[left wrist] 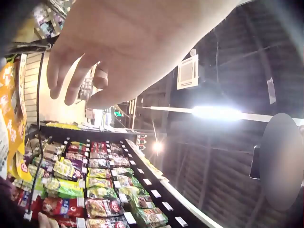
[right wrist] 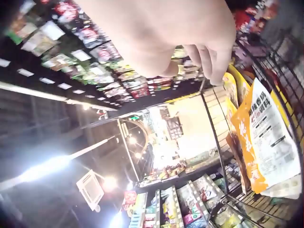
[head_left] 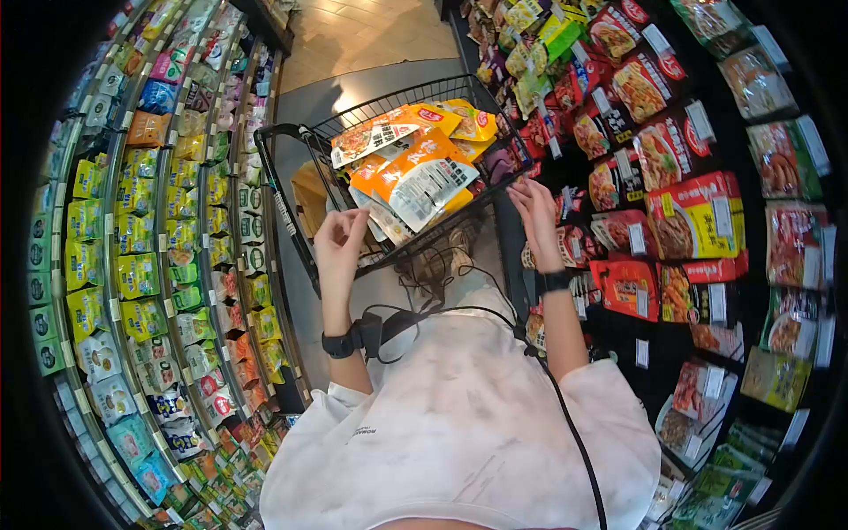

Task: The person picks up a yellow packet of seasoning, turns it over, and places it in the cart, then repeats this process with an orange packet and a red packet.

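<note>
A black wire shopping cart (head_left: 282, 212) stands in front of the person with several food pouches in it. On top lies an orange pouch with a white printed back (head_left: 431, 192), beside a white-and-orange pouch (head_left: 380, 134) and a yellow pouch (head_left: 475, 125). The left hand (head_left: 339, 243) hovers at the cart's near left side, fingers loosely bent, holding nothing. At the near right corner of the basket, the right hand (head_left: 539, 223) has relaxed fingers close to the rim and grips nothing. In the right wrist view its fingers (right wrist: 217, 61) hang above the pouches (right wrist: 275, 137).
Shelves of yellow and green packets (head_left: 137, 194) line the left side. Racks of red food bags (head_left: 658, 155) with price tags stand close on the right. Black cables (head_left: 565, 397) run over the person's white shirt (head_left: 459, 406). Beyond the cart is a tiled floor (head_left: 371, 40).
</note>
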A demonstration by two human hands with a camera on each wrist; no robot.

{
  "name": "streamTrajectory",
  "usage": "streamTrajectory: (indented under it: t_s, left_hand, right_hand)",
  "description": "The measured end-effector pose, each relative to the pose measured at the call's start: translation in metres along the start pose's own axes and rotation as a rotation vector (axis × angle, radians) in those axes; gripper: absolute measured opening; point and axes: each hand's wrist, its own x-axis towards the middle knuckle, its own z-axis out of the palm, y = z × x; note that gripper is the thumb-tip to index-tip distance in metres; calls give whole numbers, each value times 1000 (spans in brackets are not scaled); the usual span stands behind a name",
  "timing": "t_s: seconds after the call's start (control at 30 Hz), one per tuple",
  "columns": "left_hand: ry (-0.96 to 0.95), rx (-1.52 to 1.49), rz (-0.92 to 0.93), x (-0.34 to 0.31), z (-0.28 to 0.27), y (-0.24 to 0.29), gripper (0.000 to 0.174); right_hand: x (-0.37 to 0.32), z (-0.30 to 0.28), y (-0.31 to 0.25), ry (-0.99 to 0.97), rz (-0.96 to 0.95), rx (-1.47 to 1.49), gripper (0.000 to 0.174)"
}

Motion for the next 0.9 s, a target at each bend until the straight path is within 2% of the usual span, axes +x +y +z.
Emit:
streamTrajectory:
  t_s: [0.03, 0.13, 0.17, 0.23, 0.3, 0.33, 0.37, 0.5, 0.53, 0.57, 0.63, 0.67, 0.73, 0.77, 0.8, 0.83, 0.87, 0.9]
  left_hand:
    - [14, 8, -9, 6, -4, -1, 33]
    - [93, 8, -39, 24, 0, -1, 31]
    - [116, 16, -52, 30, 4, -2, 31]
    - [160, 32, -67, 49, 17, 0, 32]
    - [212, 40, -129, 63, 32, 4, 32]
    - [226, 40, -146, 71, 38, 2, 32]
    - [236, 38, -161, 79, 42, -2, 31]
    - [516, 235, -137, 91, 14, -30, 23]
    - [583, 319, -262, 91, 7, -27, 20]
    - [672, 721, -257, 86, -17, -50, 49]
    - [828, 873, -271, 79, -42, -68, 91]
    - [839, 910, -396, 76, -64, -87, 99]
    - [860, 975, -644, 73, -96, -113, 117]
    - [787, 888, -695, 71, -104, -117, 119]
    - [713, 798, -744, 75, -101, -108, 122]
    - [639, 703, -787, 79, -99, -105, 124]
    - [604, 805, -843, 77, -117, -131, 96]
    - [593, 666, -808, 76, -118, -139, 84]
  right_hand:
    - [31, 3, 15, -42, 91, 93, 33]
    - [137, 4, 76, 166, 342, 137, 41]
    - [173, 0, 107, 226, 334, 2, 43]
    - [255, -40, 192, 171, 321, -416, 34]
    - [278, -51, 230, 170, 424, -339, 23]
    - [260, -18, 198, 258, 541, -118, 20]
    - [281, -39, 226, 140, 657, -50, 21]
    - [286, -30, 233, 304, 784, 164, 44]
    - [285, -31, 234, 349, 826, 210, 50]
    - [286, -25, 230, 316, 769, 290, 56]
    - [276, -9, 212, 251, 648, 446, 69]
    - [270, -5, 200, 176, 625, 533, 70]
    - [266, 0, 202, 178, 569, 295, 63]
    - [264, 1, 203, 180, 537, 177, 60]
    - [263, 5, 187, 160, 614, 196, 51]
    - [263, 6, 186, 127, 525, 141, 48]
    - [265, 10, 187, 92, 436, 87, 46]
    - [264, 15, 188, 56, 349, 33, 44]
